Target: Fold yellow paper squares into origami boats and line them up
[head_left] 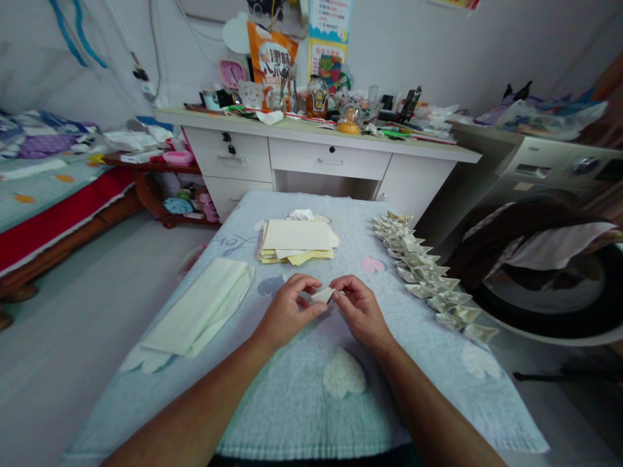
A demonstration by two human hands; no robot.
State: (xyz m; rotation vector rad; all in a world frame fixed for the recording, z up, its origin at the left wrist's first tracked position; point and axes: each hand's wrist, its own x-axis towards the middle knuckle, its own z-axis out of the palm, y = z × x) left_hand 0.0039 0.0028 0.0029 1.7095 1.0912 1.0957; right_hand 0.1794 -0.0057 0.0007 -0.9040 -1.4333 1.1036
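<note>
Over the middle of the cloth-covered table, my left hand (291, 306) and my right hand (359, 307) pinch a small folded piece of white paper (322, 296) from its two sides. Fingers cover both ends of it, so its full shape is hidden. Beyond my hands lies a stack of cream and yellow paper sheets (296, 235). Rows of folded paper boats (428, 272) run along the right side of the table. A large folded pale green sheet (202, 308) lies to the left of my left hand.
The light blue patterned cloth (272, 415) covers the table. A white desk (331, 159) crowded with a jar (317, 97), an orange bag (271, 65) and other items stands behind. At right is a washing machine (549, 168) with its door open; a bed (58, 188) is at left.
</note>
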